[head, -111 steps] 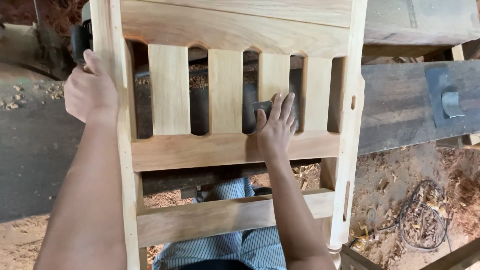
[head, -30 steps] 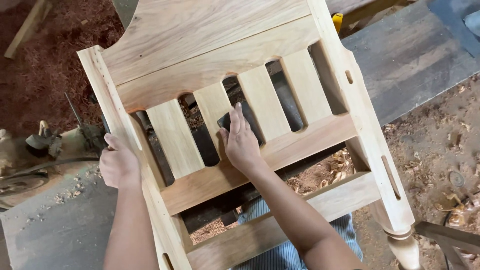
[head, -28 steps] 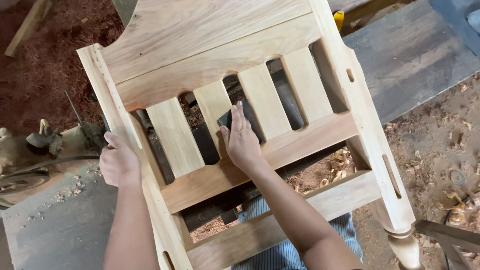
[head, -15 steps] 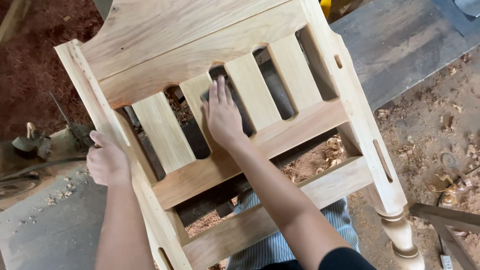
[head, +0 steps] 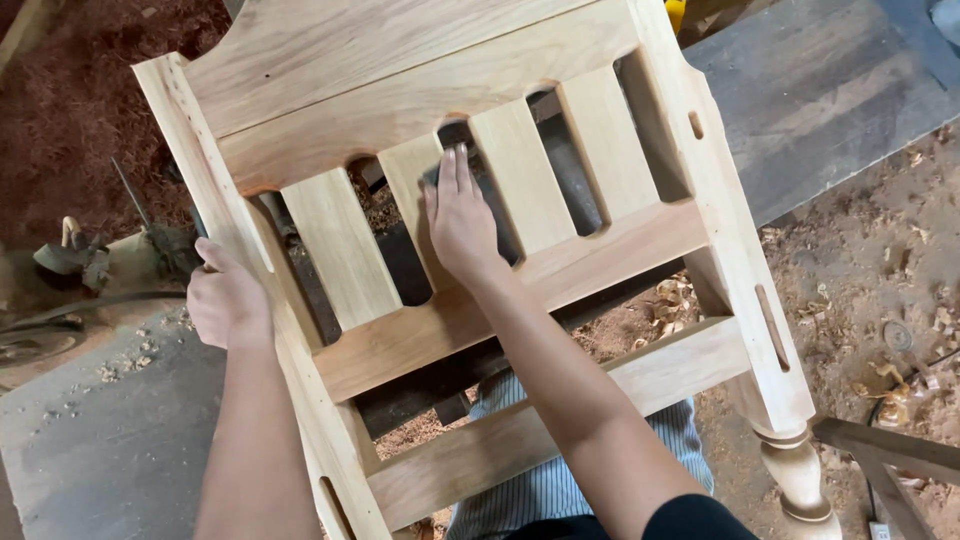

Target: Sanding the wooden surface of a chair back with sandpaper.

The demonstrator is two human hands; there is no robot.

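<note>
A bare wooden chair back (head: 400,90) with several upright slats lies tilted in front of me. My left hand (head: 226,300) grips its left side post (head: 215,215). My right hand (head: 462,222) lies flat on a middle slat, fingers pointing up, pressing a dark piece of sandpaper (head: 434,176) against the slat's edge in the gap. Two cross rails (head: 560,270) run below the slats. A turned leg (head: 795,465) ends the right post at the lower right.
A grey wooden workbench (head: 830,100) lies behind the chair at the upper right. Wood shavings and sawdust (head: 880,270) cover the floor. A tool with a cable (head: 70,258) rests at the left. My striped trousers (head: 560,490) show between the rails.
The chair back has shifted in my view and turned slightly. My right hand has slid up along the middle slat. My left hand keeps its hold on the side post.
</note>
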